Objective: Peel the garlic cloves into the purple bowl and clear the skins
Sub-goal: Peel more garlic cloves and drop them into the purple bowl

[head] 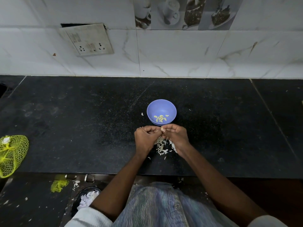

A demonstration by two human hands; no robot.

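On the black counter (82,128), a lot of bare room is seen to the left and right of the work. One purple bowl (161,106) is set just behind two hands, well away from the front edge. About seven peeled cloves (160,118) are counted inside it. One small clove (163,129) is pinched between the curled left hand (146,136) and the curled right hand (175,135). One pile of skins (161,147) is spread under the hands.

Bowl (161,111) at mid counter (82,128), peeled cloves (161,118) inside. Just before it, left hand (146,136) and right hand (175,136) meeting fingertip to fingertip above a heap of skins (161,147). Far left on the counter, a net bag (12,154).
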